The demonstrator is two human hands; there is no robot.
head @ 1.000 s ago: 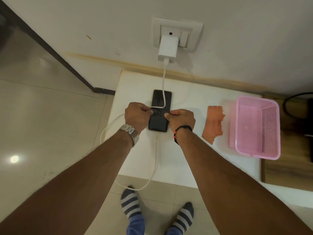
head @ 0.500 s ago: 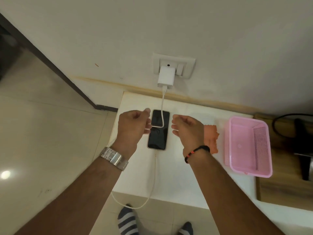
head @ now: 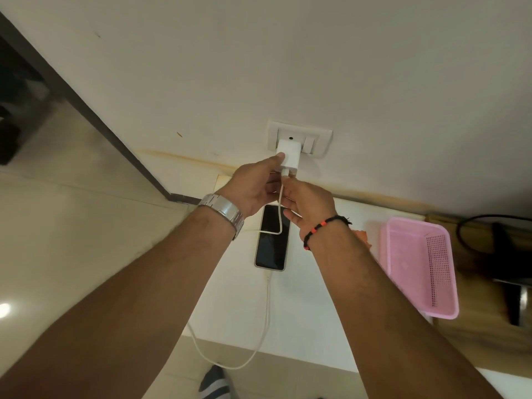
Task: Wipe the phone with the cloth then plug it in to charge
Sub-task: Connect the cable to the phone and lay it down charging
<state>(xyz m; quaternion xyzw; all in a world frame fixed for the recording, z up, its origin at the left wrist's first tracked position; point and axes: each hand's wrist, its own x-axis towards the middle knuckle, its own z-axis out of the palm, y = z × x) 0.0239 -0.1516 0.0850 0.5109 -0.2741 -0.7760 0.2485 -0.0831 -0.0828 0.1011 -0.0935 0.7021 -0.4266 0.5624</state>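
Note:
The phone (head: 272,240) lies face up, screen dark, on the white table (head: 311,298), with the white cable (head: 266,321) plugged into its near end. The cable loops off the table's front edge and runs back over the screen up to the white charger (head: 289,156) in the wall socket (head: 316,139). My left hand (head: 254,185) is on the charger, thumb pressed against its side. My right hand (head: 308,203) pinches the cable plug just beneath the charger. The orange cloth (head: 363,236) is mostly hidden behind my right wrist.
A pink plastic basket (head: 414,240) stands to the right of the phone. Further right are a wooden surface (head: 475,335), a black cable and a dark object. The tiled floor and a dark skirting board are on the left. My striped sock shows below the table.
Both hands rose from beside the phone up to the charger at the wall socket and took hold there. The view tilted upward. The phone has not moved.

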